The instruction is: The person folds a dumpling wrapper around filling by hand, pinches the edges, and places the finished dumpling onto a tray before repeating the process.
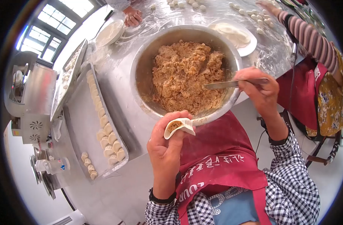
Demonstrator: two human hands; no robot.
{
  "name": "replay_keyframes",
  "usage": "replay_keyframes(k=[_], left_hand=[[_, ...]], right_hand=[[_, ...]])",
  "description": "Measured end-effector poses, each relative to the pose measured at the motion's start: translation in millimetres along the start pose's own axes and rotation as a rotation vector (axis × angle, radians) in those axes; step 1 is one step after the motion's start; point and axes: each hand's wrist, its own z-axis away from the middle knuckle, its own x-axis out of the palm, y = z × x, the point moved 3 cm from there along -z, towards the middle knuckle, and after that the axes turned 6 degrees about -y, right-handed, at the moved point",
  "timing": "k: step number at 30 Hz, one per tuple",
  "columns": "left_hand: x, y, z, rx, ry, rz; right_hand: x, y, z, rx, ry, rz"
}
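My left hand (165, 146) is closed around a folded dough wrapper (179, 126), with brown filling showing in its open side. It is just in front of the near rim of a large metal bowl (137, 90). Minced filling (188, 75) fills much of the bowl. At the bowl's right side, my right hand (259, 90) grips a flat metal spatula (220, 85), whose tip touches the filling.
On the left, a metal tray (77, 131) holds rows of finished dumplings (107, 140). Beyond the bowl is a white plate of flour (235, 35). Dough pieces (259, 18) lie at the back right, near a striped-sleeved arm (310, 39). Another person's hand (132, 17) rests at the back left.
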Motion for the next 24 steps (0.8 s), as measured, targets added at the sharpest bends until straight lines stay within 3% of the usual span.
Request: replay_keyframes(k=[5,9,11,12,14,16,18,20,24], left_hand=[[-4,-7,5,0.062,-0.017,-0.095],[-1,-1,7,0.114,-0.016,-0.091],[4,3,9,0.114,-0.032,-0.029],[6,5,9,0.110,-0.042,0.039],[9,10,10,0.094,-0.041,0.042],[15,12,9,0.077,-0.043,0.048],[22,13,8,0.064,-0.050,0.075],[30,15,8,0.039,-0.070,0.126],[36,19,10,-0.034,-0.051,0.196]], right_hand=[[3,8,7,0.093,-0.073,0.195],[5,3,5,0.038,-0.111,0.309],[-1,10,9,0.231,0.000,0.242],[-1,6,9,0.228,0.007,0.240],[-9,-14,12,0.027,0.227,0.443],[-9,-26,17,-0.077,0.281,0.471],[10,-50,17,-0.293,0.205,0.390],[33,-73,15,-0.329,-0.002,0.326],[60,-75,11,-0.457,-0.058,0.327]])
